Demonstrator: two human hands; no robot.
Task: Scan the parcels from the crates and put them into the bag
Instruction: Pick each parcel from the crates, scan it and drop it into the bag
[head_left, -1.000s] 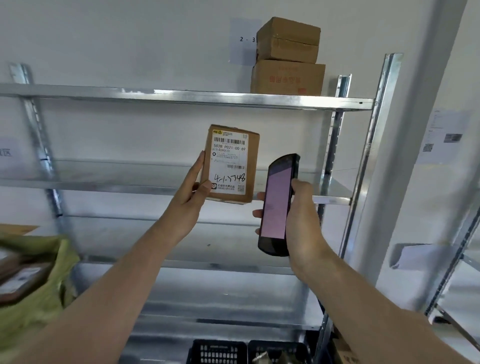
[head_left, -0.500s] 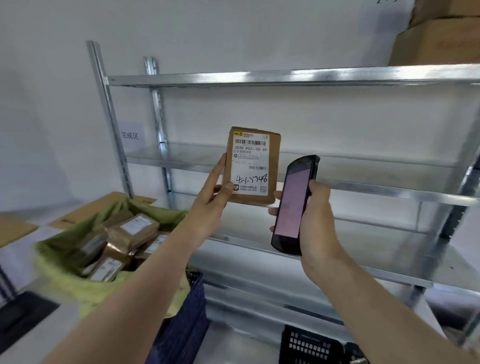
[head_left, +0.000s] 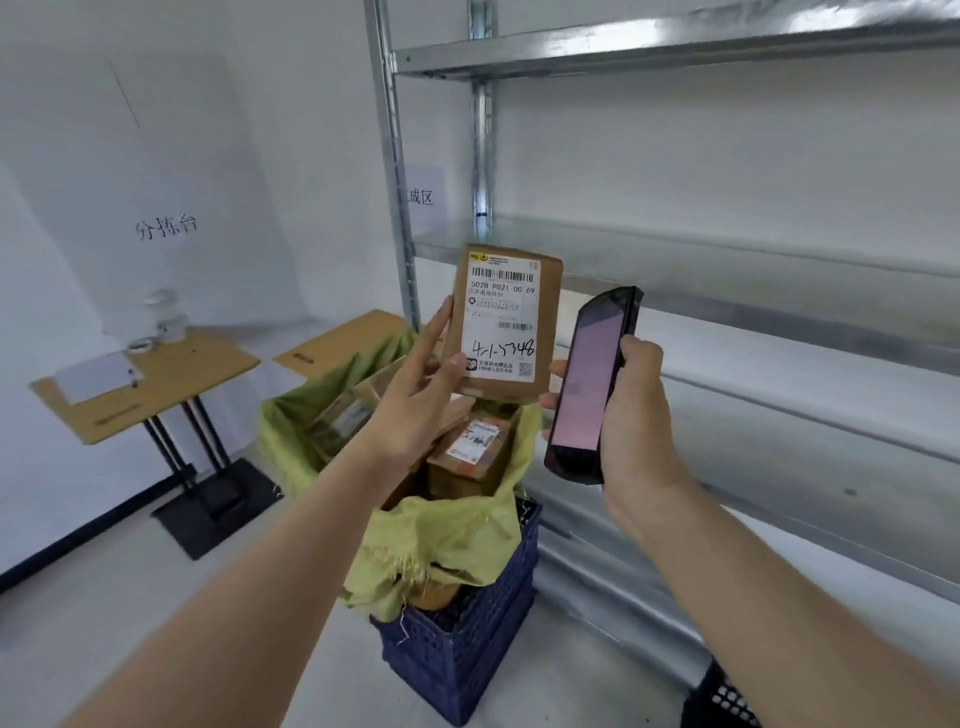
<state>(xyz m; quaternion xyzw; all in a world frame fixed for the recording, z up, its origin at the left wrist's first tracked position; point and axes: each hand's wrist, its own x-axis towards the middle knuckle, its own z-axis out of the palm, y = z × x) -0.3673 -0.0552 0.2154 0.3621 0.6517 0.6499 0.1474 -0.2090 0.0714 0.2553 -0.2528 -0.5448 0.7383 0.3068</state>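
Left hand (head_left: 415, 400) is grasping a brown parcel (head_left: 506, 325) upright, thumb lying across the lower left corner of its white label (head_left: 501, 322), fingers extending up along the left edge. The label is facing the camera (barcode at top, handwritten number near the bottom). Right hand (head_left: 631, 415) is grasping a dark handheld scanner (head_left: 592, 384), fingers curling round its right edge, fingertips showing at the left edge; the screen is glowing pale pink and the device is tilting slightly, just beside the parcel on its right, not touching it as far as can be seen.

Directly below and behind the held parcel, a yellow-green bag (head_left: 452, 535) is sitting open inside a dark blue crate (head_left: 467, 644) on the floor, several labelled brown parcels (head_left: 470, 449) lying in it. A black crate (head_left: 727, 701) is showing partly at the lower right edge. Metal shelving (head_left: 727, 249) is running along the right. Far left, a wooden tabletop (head_left: 150, 384) is carrying papers and a white container; a second wooden tabletop (head_left: 337, 340) is standing behind the bag.
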